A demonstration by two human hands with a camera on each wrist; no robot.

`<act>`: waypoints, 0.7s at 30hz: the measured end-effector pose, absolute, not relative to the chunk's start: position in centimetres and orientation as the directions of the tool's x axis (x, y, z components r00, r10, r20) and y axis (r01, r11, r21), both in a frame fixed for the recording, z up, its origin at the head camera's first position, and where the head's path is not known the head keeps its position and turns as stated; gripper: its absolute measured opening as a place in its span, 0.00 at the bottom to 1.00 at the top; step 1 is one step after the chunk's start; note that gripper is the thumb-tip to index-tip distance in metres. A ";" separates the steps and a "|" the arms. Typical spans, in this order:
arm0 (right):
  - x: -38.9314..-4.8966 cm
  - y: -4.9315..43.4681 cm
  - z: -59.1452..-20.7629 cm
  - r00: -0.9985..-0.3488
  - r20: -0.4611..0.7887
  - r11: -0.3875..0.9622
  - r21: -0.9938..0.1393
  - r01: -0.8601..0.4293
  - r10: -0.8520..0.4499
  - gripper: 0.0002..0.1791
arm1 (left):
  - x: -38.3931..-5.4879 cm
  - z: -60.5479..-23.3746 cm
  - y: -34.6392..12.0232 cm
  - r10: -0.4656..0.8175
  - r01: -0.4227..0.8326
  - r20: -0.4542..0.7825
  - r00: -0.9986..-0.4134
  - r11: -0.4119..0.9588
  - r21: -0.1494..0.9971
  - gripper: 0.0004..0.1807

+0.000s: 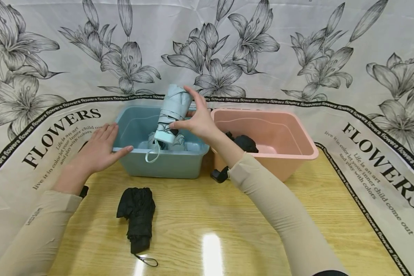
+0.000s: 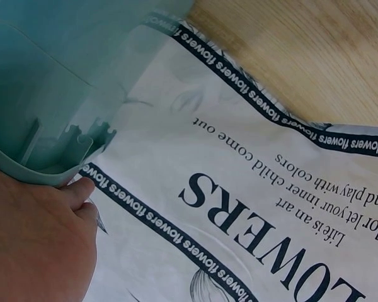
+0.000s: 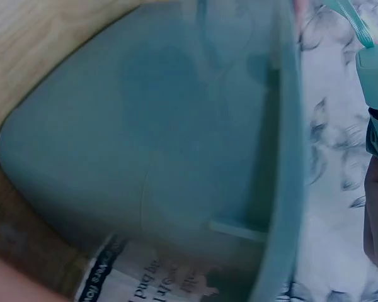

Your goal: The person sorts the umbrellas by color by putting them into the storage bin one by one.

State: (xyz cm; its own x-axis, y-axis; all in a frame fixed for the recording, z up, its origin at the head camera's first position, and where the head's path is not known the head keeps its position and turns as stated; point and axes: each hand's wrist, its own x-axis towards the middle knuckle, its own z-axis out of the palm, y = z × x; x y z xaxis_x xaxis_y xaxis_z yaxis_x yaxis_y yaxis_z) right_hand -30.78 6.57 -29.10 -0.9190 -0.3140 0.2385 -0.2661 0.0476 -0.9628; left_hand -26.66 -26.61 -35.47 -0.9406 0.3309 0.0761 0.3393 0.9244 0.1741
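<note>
A folded light-blue umbrella (image 1: pixel 175 109) with a wrist loop at its lower end is held tilted over the blue bin (image 1: pixel 165 163). My right hand (image 1: pixel 201 119) grips it from the right, the thumb across its lower part. In the right wrist view, the umbrella's handle end (image 3: pixel 375 75) shows at the right edge. My left hand (image 1: pixel 101 149) rests at the blue bin's left end, its thumb out over the front rim. The left wrist view has the left fingers (image 2: pixel 79 192) right at the rim. Partly hidden light-blue bundles (image 1: pixel 177 142) lie inside that bin.
A pink bin (image 1: pixel 279 156) stands right beside the blue one, with a black bundle (image 1: pixel 245 143) inside. Nearer me, a folded black umbrella (image 1: pixel 139 218) lies on the wooden table (image 1: pixel 248 230), its cord loop toward me. Flower-printed cloth (image 1: pixel 141 57) hangs behind the bins.
</note>
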 end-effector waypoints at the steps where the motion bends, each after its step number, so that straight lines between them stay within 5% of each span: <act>1: -31.4 6.3 -29.2 -0.924 0.227 0.060 -0.965 -0.257 -0.309 0.64 | -26.7 -35.4 -26.6 0.331 0.339 0.076 -0.941 0.924 0.173 0.56; 21: -38.0 1.5 -34.6 -0.957 0.015 0.458 -0.876 -0.153 -0.290 0.65 | -26.8 -35.5 -27.0 0.327 0.336 0.079 -0.942 0.924 0.182 0.56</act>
